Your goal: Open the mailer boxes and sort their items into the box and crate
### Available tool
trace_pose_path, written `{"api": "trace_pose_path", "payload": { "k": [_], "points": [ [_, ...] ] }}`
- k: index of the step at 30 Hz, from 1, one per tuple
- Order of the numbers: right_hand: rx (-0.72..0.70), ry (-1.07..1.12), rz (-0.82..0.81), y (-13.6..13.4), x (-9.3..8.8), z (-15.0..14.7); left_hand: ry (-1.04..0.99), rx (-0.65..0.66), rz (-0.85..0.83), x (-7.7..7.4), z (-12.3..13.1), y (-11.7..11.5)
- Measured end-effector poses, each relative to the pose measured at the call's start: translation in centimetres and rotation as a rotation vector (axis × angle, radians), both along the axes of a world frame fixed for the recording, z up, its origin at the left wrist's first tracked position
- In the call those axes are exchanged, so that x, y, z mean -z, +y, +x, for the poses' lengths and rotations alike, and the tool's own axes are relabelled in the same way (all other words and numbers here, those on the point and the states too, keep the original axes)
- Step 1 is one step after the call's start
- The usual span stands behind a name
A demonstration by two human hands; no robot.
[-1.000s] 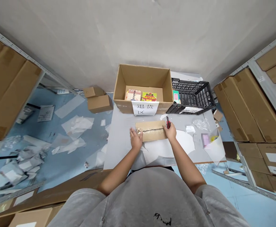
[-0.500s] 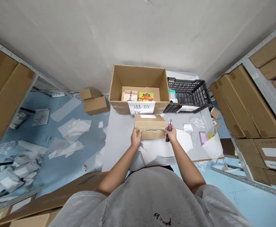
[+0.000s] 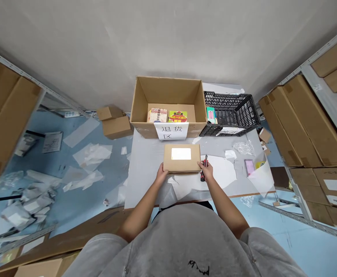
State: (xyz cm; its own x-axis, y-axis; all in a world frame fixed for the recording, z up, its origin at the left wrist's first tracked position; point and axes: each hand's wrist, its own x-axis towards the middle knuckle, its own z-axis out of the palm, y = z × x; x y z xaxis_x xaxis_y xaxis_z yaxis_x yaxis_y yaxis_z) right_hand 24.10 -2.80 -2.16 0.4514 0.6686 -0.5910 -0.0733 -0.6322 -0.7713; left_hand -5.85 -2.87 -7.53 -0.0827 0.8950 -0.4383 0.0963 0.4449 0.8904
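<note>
A small brown cardboard parcel (image 3: 181,158) with a white label on top lies flat on the white table (image 3: 145,169). My left hand (image 3: 162,176) grips its near left corner. My right hand (image 3: 206,170) touches the parcel's near right corner while its fingers are closed round a red and black utility knife (image 3: 203,171).
A large open carton (image 3: 168,104) with a paper sign and packets inside stands at the table's far edge, beside a black plastic crate (image 3: 232,113). Torn white wrapping and plastic bits lie right of the parcel. Shelves of cartons flank both sides. Litter and small boxes cover the blue floor left.
The parcel has been turned over from its taped edge to lie flat, label up. Both hands moved nearer to me, to its near corners. The knife stayed in my right hand.
</note>
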Motion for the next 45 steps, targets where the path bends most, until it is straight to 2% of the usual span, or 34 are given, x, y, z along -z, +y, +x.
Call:
{"api": "trace_pose_path", "payload": {
  "k": [4,6,9,16,22,26,28,33,34,36,38,40,43,45],
  "points": [
    [-0.118,0.02,0.05,1.7,-0.3,0.5,-0.213,0.065,-0.143,-1.4,-0.9,2.6],
    [-0.151,0.04,0.044,2.4,-0.4,1.0,-0.23,0.063,-0.19,-1.8,-0.8,3.6],
    [-0.187,0.038,0.059,2.7,-0.5,1.8,-0.204,0.098,-0.16,-1.8,-0.2,4.0],
    [-0.241,0.091,0.17,-0.2,-0.5,2.5,-0.202,0.234,-0.016,-0.4,-0.9,1.8],
    [-0.246,0.034,0.104,-2.7,-0.6,4.2,0.085,0.237,0.176,1.3,-2.2,-1.4],
    [-0.161,0.046,0.119,-2.9,-1.2,4.8,0.095,0.232,0.171,1.7,-2.3,-2.8],
    [-0.169,0.033,0.144,-2.5,-1.6,4.4,0.068,0.173,0.107,1.3,-2.2,-2.6],
    [-0.343,-0.142,0.134,-1.7,-2.1,3.1,0.089,-0.125,-0.017,-0.8,-1.0,-0.1],
    [-0.369,-0.199,0.123,-1.8,-2.2,3.1,0.12,-0.128,-0.01,-1.3,-0.4,0.4],
    [-0.422,-0.363,0.099,-2.0,-2.9,3.2,0.172,-0.048,0.034,-2.2,0.9,0.7],
    [-0.49,-0.55,0.094,-2.2,-4.0,3.5,0.206,0.035,0.089,-2.7,2.2,0.6],
    [-0.602,-0.663,0.14,-1.9,-5.4,3.2,0.234,0.058,0.106,-2.9,3.0,0.2],
    [-0.929,-0.677,0.248,-0.4,-7.5,1.2,0.257,0.043,0.088,-2.8,3.3,0.0],
    [-1.156,-0.67,0.239,1.1,-8.3,-1.0,0.248,0.055,0.098,-2.7,3.1,0.1]
  ]
}}
